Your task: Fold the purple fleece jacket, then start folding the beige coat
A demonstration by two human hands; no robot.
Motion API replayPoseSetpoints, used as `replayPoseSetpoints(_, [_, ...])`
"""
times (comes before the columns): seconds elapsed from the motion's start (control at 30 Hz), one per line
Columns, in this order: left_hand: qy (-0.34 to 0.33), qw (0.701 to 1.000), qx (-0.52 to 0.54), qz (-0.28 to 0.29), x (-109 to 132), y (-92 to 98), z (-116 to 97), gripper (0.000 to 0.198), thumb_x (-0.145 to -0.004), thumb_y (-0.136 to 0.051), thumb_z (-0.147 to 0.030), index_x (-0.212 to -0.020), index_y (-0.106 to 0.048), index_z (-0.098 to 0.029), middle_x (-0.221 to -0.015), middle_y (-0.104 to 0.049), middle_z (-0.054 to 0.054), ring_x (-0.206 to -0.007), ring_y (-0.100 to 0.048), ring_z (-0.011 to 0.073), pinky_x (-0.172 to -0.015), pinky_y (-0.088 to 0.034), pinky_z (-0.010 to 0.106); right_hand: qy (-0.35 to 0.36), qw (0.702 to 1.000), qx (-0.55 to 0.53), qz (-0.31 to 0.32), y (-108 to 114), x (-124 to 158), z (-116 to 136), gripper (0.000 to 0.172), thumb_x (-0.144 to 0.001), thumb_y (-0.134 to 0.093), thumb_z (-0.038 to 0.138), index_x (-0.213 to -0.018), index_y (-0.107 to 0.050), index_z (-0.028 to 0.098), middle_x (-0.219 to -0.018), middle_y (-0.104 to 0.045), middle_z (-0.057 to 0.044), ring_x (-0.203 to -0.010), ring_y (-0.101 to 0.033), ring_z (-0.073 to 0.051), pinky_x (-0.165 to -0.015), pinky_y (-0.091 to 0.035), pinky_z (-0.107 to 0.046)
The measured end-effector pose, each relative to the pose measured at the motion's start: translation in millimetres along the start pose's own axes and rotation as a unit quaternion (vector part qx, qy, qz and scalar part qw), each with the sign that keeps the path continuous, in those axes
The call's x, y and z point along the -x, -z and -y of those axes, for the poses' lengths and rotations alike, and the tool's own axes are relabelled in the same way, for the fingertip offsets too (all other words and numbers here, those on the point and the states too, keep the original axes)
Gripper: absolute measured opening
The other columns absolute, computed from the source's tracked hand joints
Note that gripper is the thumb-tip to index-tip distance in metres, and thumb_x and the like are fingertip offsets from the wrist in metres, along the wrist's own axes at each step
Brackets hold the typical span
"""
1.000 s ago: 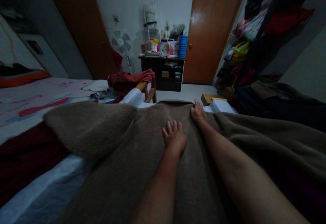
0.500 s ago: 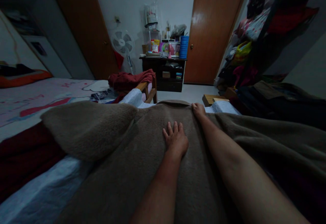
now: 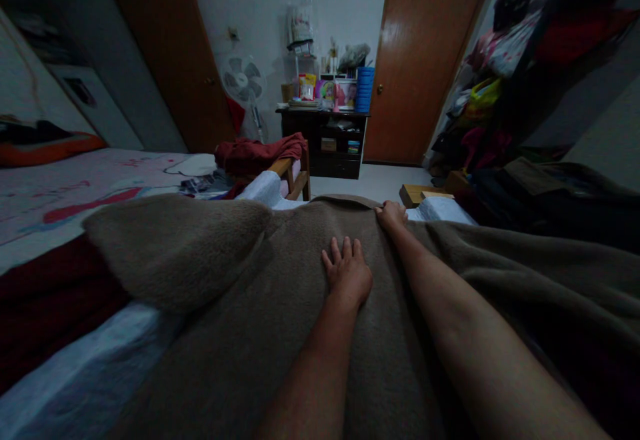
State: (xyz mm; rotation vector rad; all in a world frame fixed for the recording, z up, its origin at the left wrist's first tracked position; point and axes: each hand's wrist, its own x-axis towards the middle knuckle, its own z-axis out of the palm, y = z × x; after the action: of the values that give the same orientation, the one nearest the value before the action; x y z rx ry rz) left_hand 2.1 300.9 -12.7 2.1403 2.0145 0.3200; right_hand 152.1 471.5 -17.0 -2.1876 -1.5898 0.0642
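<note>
A fuzzy brown-grey garment or blanket [image 3: 280, 293] is spread over a pale blue-white covered surface [image 3: 100, 360]. My left hand [image 3: 347, 270] lies flat on its middle with the fingers spread. Farther off and to the right, my right hand [image 3: 393, 215] is closed on the far edge of the brown cloth. One flap of the cloth lies folded over at the left, and another part drapes in wrinkles to the right.
On the left is a bed with a pink patterned sheet [image 3: 100, 183]. Red cloth [image 3: 260, 152] hangs over a wooden rail. Beyond stand a fan [image 3: 243, 80] and a dark cabinet [image 3: 320, 160]. Dark clothes [image 3: 565, 207] are piled at the right.
The view has shifted slightly. My right hand's fingers have moved a little at the cloth's far edge; my left hand stays flat on the cloth.
</note>
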Motion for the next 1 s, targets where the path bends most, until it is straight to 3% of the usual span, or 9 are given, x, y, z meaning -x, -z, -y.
replayPoseSetpoints(0.27, [-0.001,1.0,0.0,-0.003,-0.3,-0.4,0.1,0.062,-0.089,-0.038,-0.034,-0.15,-0.033,-0.024,-0.159,-0.026,0.003,-0.148,-0.008,0.0352,-0.116,-0.011,0.062,0.039,0.996,0.074,0.01,9.5,13.8,2.2,0.054,-0.088,-0.046,0.059,-0.119,-0.065,0.019,-0.115,-0.062,-0.018,-0.113,-0.054,-0.033,-0.091,-0.043,-0.044])
replayPoseSetpoints(0.63, [-0.001,1.0,0.002,0.002,-0.1,0.5,0.1,0.063,-0.089,-0.037,-0.036,-0.15,-0.032,-0.024,-0.16,-0.025,0.004,-0.148,-0.007,0.0361,-0.116,-0.011,0.062,0.065,0.995,0.065,0.048,4.9,-3.9,2.6,0.035,-0.09,-0.048,0.03,-0.123,-0.056,0.021,-0.115,-0.065,-0.014,-0.106,-0.059,-0.028,-0.085,-0.043,-0.038])
replayPoseSetpoints(0.8, [0.0,1.0,0.006,0.005,0.6,1.0,0.0,0.063,-0.089,-0.038,-0.037,-0.15,-0.033,-0.024,-0.16,-0.024,0.004,-0.147,-0.006,0.0379,-0.115,-0.011,0.063,0.067,0.996,0.049,-0.02,4.1,-0.4,5.7,0.029,-0.093,-0.043,0.024,-0.117,-0.058,0.022,-0.116,-0.063,-0.013,-0.11,-0.053,-0.027,-0.091,-0.039,-0.039])
replayPoseSetpoints(0.9, [0.0,1.0,0.008,0.009,0.7,1.5,-0.2,0.064,-0.088,-0.039,-0.037,-0.15,-0.032,-0.024,-0.16,-0.024,0.004,-0.148,-0.006,0.0379,-0.115,-0.011,0.063,0.058,0.997,0.046,-0.022,3.1,3.6,9.2,0.03,-0.092,-0.04,0.019,-0.115,-0.06,0.021,-0.12,-0.061,-0.013,-0.114,-0.049,-0.028,-0.094,-0.037,-0.041])
replayPoseSetpoints(1.0, [0.001,1.0,0.007,0.004,1.1,2.6,-1.0,0.064,-0.088,-0.039,-0.037,-0.15,-0.032,-0.023,-0.16,-0.024,0.005,-0.147,-0.007,0.0381,-0.115,-0.01,0.063,0.095,0.995,0.04,-0.011,2.3,4.9,16.6,0.043,-0.089,-0.039,0.013,-0.129,-0.052,0.021,-0.131,-0.056,-0.014,-0.122,-0.044,-0.028,-0.101,-0.032,-0.045])
